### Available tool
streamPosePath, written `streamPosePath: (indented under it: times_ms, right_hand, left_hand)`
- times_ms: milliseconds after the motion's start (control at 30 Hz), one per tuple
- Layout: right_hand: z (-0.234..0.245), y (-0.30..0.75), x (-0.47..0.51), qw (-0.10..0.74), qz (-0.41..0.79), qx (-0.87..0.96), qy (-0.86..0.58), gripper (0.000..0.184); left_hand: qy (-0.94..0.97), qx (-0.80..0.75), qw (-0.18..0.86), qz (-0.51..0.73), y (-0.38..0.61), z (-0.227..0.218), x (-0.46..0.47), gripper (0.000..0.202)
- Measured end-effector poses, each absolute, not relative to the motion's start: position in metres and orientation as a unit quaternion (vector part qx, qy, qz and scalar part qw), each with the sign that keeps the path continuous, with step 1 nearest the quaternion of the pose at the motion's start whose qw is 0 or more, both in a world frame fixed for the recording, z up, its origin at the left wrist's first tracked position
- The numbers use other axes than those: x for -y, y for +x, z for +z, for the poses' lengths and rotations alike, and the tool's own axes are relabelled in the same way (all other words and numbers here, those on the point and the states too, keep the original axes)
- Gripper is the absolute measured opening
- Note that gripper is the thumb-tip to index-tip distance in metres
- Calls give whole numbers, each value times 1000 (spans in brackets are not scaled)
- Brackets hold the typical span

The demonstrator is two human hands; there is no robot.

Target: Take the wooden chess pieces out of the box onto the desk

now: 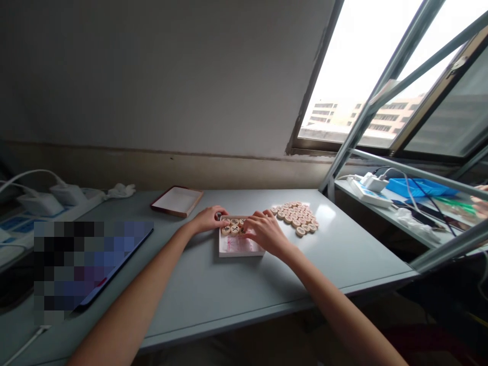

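A shallow white box [241, 253] lies on the desk in front of me. Several round Chinese chess pieces [235, 229] with dark characters fill its far part, and pink-printed lining shows in the near part. My left hand [208, 219] holds the box's far left corner, its thumb and fingers curled beside the pieces. My right hand [267, 234] reaches over the box's right side with bent fingers on a chess piece, which they partly hide. To the right, many more loose chess pieces [299, 216] lie close together on the desk.
A box lid [179, 200] rests inside up near the wall. At left are a tablet [114, 264] and a power strip [91, 199] with white chargers. Metal bed-frame bars [356, 127] rise on the right, before a second desk with a blue tray [419, 187].
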State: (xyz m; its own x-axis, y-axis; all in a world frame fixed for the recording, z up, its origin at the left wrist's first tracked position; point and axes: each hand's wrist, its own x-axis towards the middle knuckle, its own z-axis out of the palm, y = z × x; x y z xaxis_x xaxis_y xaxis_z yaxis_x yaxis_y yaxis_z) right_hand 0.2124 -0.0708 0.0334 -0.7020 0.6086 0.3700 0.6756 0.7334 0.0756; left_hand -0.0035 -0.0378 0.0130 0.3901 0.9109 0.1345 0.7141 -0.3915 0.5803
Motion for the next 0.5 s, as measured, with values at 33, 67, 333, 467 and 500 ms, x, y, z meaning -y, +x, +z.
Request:
streamPosePath:
  times_ms: [33, 67, 333, 467, 500]
  right_hand:
    - [31, 212, 70, 166, -117, 916, -347, 14]
    - [30, 212, 70, 169, -130, 914, -346, 13]
    - [39, 220, 85, 192, -57, 906, -374, 14]
    - [14, 245, 145, 342, 226, 769, -491, 24]
    - [2, 252, 166, 340, 259, 750, -505, 27]
  left_hand:
    - [804, -506, 220, 223, -3, 13, 38, 38]
    - [804, -506, 220, 223, -3, 12, 37, 38]
    - [802, -508, 222, 221, -3, 14, 39, 37]
    - [797, -513, 225, 225, -3, 15, 41, 33]
    - [796, -514, 226, 226, -4, 14, 40, 31]
